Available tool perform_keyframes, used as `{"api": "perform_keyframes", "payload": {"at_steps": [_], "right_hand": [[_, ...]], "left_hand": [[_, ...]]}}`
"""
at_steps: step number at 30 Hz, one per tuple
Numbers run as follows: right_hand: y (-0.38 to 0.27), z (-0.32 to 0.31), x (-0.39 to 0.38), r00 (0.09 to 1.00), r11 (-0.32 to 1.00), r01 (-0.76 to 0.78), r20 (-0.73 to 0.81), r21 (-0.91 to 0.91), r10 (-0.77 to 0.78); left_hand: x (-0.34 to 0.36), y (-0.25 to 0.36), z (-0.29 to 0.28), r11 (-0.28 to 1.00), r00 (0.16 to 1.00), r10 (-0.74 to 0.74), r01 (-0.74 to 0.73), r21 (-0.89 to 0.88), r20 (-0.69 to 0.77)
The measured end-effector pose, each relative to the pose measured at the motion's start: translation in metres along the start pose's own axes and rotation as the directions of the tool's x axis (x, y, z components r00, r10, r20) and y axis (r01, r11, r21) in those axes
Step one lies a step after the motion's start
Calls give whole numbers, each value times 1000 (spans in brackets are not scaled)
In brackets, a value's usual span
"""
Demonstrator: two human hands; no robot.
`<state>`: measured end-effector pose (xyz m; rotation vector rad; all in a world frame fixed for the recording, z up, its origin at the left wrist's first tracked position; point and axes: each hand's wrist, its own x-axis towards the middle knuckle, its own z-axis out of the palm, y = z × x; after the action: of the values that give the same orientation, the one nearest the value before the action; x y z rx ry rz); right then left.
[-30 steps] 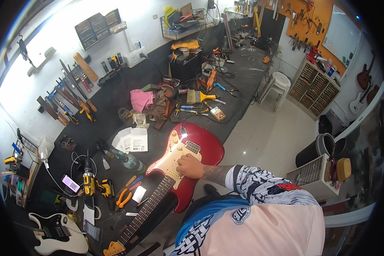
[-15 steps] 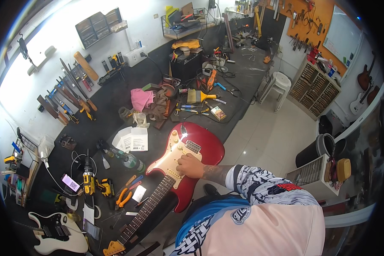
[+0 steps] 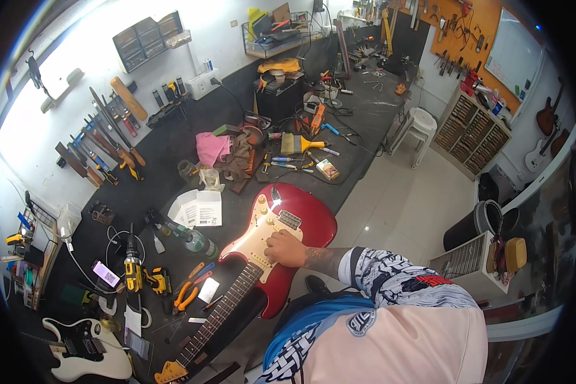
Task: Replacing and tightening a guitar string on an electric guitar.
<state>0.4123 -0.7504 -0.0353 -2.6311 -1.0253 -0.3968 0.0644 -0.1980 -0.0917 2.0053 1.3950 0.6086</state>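
Observation:
A red electric guitar (image 3: 317, 221) with a cream pickguard (image 3: 242, 240) lies face up at the edge of the dark workbench, its neck (image 3: 223, 306) pointing toward the near left. My right hand (image 3: 285, 248) rests over the middle of the pickguard, fingers curled and drawn together between the bridge-side pickup (image 3: 289, 220) and the neck end. Whatever the fingertips pinch is hidden beneath them. No strings can be made out over the body. My left hand is out of view.
Beside the neck lie orange-handled pliers (image 3: 185, 296), a white card (image 3: 208, 290) and a yellow drill (image 3: 133, 272). A glass bottle (image 3: 200, 243) and white papers (image 3: 201, 210) are behind them. A white guitar body (image 3: 83, 352) sits near left; a wide brush (image 3: 297, 144) lies farther back.

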Motion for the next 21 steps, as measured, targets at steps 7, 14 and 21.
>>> {"api": "perform_keyframes", "payload": {"at_steps": [7,14,21], "right_hand": [[0,2,-2,999,1000,-7,-39,15,7],[1,-3,1,999,1000,0,45,6,-1],[1,-1,0,1000,1000,2,-3,21,-2]], "left_hand": [[-1,-2,0,1000,1000,-6,6,-2,-3],[0,-3,-1,1000,1000,-11,11,-10,-6],[0,-4,-2,1000,1000,-18,18,-8,-9]]}}
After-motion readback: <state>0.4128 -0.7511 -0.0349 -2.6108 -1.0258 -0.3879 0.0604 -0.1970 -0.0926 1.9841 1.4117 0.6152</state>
